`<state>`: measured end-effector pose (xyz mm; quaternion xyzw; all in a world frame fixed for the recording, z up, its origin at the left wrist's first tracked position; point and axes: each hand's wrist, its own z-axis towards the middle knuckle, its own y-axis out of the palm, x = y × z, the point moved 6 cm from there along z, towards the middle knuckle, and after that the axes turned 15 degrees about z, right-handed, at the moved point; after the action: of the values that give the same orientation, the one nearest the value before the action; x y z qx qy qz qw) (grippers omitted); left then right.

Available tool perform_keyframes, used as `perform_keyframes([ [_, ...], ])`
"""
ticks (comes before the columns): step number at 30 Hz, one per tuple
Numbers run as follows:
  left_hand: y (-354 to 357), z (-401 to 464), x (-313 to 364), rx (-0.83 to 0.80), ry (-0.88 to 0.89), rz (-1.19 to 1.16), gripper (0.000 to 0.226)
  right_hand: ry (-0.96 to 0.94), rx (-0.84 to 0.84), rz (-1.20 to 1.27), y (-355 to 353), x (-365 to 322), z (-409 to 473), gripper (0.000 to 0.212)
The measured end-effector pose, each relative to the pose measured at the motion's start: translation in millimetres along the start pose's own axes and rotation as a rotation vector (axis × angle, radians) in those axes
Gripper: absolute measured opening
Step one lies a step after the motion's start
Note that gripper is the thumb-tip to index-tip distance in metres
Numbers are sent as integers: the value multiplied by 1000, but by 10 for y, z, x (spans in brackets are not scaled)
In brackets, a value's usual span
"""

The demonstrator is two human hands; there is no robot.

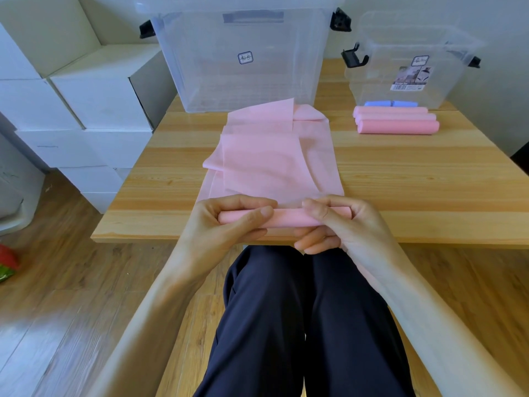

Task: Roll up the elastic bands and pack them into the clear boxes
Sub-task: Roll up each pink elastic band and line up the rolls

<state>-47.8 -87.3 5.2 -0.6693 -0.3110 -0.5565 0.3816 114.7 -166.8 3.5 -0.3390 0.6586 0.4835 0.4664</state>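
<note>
On the light wooden table point(400, 179), near its front edge, my left hand point(226, 224) and right hand point(340, 224) pinch tight on the rolled end of the thin pink stretchy band point(272, 156).

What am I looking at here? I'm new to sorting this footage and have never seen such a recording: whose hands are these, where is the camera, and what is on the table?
There is no machine: a seated person wears one camera on the head, looking down at their own bare hands. The left hand and right hand pinch the rolled end of a thin pink elastic band, whose loose length lies crumpled across the wooden table. Three finished pink rolls lie by the small clear plastic box, with blue rolls seemingly inside it. The large clear plastic box stands behind the band.
</note>
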Motion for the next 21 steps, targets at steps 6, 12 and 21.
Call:
perform_keyframes([
  [6, -3, -8, 1, -16, -4, 23, 26, -32, 0, -49, -11, -5, 9, 20],
  [12, 6, -10, -14, -11, 0, -3, 18, 3, -8, -4, 9, 18, -2, 23],
  [21, 15, -13, -33, -48, -38, -90, 29, -39, -16, -33, 25, -14, -8, 16],
])
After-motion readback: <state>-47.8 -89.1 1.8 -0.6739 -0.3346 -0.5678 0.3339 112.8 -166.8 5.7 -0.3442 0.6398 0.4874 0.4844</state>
